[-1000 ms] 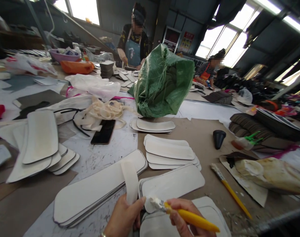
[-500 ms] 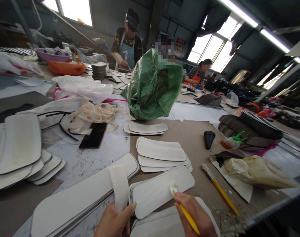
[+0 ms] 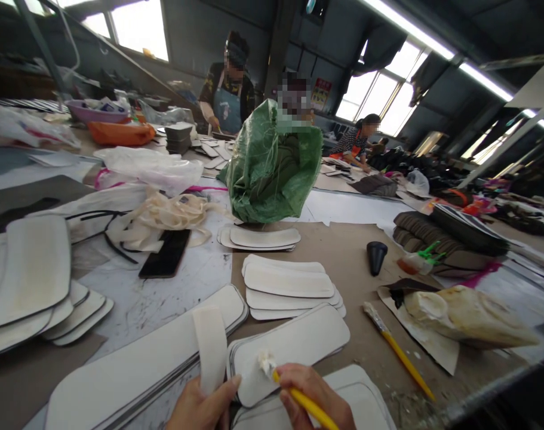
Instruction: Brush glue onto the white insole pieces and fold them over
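Note:
My left hand (image 3: 200, 405) is closed around the lower end of a narrow cream strip (image 3: 211, 346), which stands up between thumb and fingers. The thumb lies by the left end of a stack of white rounded panels (image 3: 310, 334). In my right hand (image 3: 319, 391) is a yellow-handled brush (image 3: 308, 408). Its bristles, loaded with whitish paste, touch the top panel towards its left end. Longer white panels (image 3: 137, 364) are piled left of the strip. Another pile of pale panels (image 3: 359, 388) lies partly under my right hand.
Beyond lie curved white pieces (image 3: 289, 280), a phone (image 3: 166, 254) and a green sack (image 3: 249, 179). To the right are a second brush (image 3: 403, 358), a black cone-shaped object (image 3: 376, 257) and a stained, pale container (image 3: 473, 313). Co-workers stand across the table.
My right hand has drawn the brush leftward along the top panel, from near its right part to its left part. My left hand keeps the strip almost where it was.

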Motion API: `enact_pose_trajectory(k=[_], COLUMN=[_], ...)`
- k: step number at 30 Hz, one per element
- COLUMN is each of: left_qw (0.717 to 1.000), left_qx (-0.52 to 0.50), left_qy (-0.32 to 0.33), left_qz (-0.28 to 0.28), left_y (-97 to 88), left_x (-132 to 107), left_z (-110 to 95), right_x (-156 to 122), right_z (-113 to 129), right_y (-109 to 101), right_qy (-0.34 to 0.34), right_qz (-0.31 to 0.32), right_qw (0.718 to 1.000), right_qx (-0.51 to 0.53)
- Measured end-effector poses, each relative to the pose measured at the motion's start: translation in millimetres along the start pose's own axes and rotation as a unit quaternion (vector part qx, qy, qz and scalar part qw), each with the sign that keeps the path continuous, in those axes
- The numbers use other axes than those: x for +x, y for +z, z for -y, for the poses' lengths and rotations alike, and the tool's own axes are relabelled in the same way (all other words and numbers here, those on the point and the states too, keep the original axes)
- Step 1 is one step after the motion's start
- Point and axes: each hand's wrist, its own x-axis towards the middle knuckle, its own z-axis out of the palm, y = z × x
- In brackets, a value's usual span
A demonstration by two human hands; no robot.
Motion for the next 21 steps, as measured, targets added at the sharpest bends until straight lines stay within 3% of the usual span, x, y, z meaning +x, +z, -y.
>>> enact_pose_trajectory(k=[2,4,6,9,14,18,21], left_qw=[1.0,1.0,0.999,0.999,0.998,0.998,0.998], left_qx=[-0.006,-0.022,-0.036,-0.048,-0.061,-0.062,-0.063], left_qy=[0.0,-0.004,-0.007,-0.008,-0.005,-0.002,0.005], left_qz=[0.01,0.018,0.015,0.008,0.0,-0.001,0.0], left_y=[-0.2,-0.2,0.0,0.9,3.2,3.8,3.0], left_x=[0,-1,-1,-1,2,4,3], left_z=[-1,-3,-6,-7,-1,2,3], right_x=[5,11,15,17,13,12,10], right_z=[14,23,24,16,7,6,-13], right_y=[1,-1,-3,-5,-10,-7,-23], right_qy=[0.152,0.285,0.344,0.345,0.329,0.304,0.268], right_qz=[-0.045,-0.081,-0.081,-0.063,-0.063,-0.048,-0.06], right_qw=[0.982,0.942,0.915,0.918,0.941,0.948,0.96], right_qx=[0.099,0.16,0.194,0.186,0.046,0.079,-0.061])
